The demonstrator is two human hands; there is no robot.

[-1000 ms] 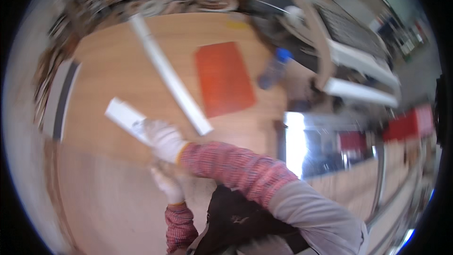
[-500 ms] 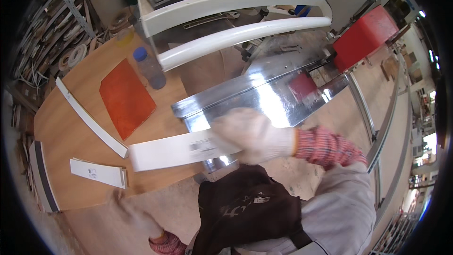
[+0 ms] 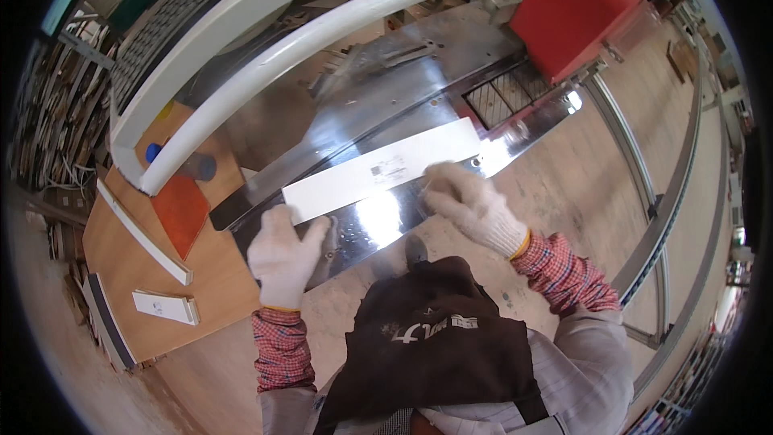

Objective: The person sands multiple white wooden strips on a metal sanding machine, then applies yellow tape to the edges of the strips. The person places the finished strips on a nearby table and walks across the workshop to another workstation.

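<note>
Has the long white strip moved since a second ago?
Yes. The long white strip has gone from the wooden table onto the shiny metal machine bed, with the left hand and right hand at its ends.

- Left hand (image 3: pixel 283 251): a white knit work glove, its cuff edged with a thin yellow band.
- Right hand (image 3: pixel 471 208): the same kind of glove (the yellow edging shows clearly at the wrist).
- Sleeves: red-and-white checked cloth at both wrists.
- Upper arms: pale grey fabric.
- Chest: a dark brown apron with small pale lettering.
</note>
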